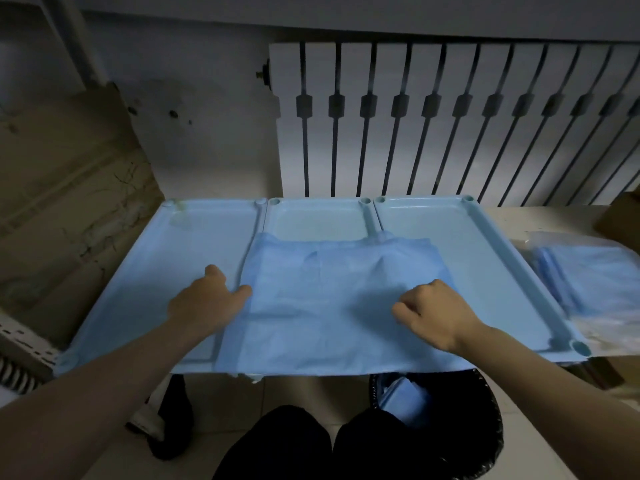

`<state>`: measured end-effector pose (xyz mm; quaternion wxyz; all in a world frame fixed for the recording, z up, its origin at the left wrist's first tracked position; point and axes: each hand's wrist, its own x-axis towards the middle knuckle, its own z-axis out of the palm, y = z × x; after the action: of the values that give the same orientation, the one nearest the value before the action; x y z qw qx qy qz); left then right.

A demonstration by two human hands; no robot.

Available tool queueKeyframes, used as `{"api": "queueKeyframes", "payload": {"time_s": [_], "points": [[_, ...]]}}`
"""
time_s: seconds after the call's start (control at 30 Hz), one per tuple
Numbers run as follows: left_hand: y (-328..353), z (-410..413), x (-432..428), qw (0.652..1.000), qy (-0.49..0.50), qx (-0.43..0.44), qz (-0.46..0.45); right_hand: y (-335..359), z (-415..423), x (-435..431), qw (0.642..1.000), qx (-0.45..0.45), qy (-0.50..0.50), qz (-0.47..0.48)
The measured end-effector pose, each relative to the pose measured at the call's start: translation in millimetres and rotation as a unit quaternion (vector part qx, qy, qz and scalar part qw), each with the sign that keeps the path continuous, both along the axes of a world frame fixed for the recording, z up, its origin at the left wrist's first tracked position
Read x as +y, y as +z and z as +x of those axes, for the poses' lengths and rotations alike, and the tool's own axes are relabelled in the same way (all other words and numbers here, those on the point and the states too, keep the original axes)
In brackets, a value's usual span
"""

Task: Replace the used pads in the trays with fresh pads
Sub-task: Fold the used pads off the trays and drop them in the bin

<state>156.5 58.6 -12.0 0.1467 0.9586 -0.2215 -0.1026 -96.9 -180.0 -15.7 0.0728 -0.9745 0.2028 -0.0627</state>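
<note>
Left of frame: left tray (166, 271) bare, unlined. Centre: fresh pad (329, 306) part-spread over middle tray (311, 216); left hand (207, 299) curled at pad's left edge, grip unclear; right hand (436, 313) curled, pinching pad. Right: right tray (485, 265) bare; pad pack (588, 271) beside. Lower right: used pad (408, 400) in bin (485, 427).

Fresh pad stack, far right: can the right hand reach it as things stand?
Probably yes. The right hand sits on the pad over the middle tray; only the right tray lies between it and the bagged stack, with nothing standing in the path.
</note>
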Motion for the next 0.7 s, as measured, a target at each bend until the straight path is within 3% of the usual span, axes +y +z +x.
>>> {"api": "queueKeyframes", "payload": {"time_s": [0.17, 0.33, 0.53, 0.7], "points": [[-10, 13, -21, 0.987, -0.082, -0.072, -0.117, -11, 14, -34, 0.979, -0.105, -0.153, 0.088], [-6, 28, -73, 0.968, -0.193, -0.074, -0.139, -12, 42, -73, 0.963, -0.136, -0.201, 0.118], [-18, 42, -128, 0.964, -0.247, -0.009, -0.099, -11, 82, -97, 0.953, -0.107, -0.219, 0.179], [-26, 53, -158, 0.962, -0.272, 0.003, -0.005, -10, 101, -108, 0.949, -0.071, -0.238, 0.197]]}}
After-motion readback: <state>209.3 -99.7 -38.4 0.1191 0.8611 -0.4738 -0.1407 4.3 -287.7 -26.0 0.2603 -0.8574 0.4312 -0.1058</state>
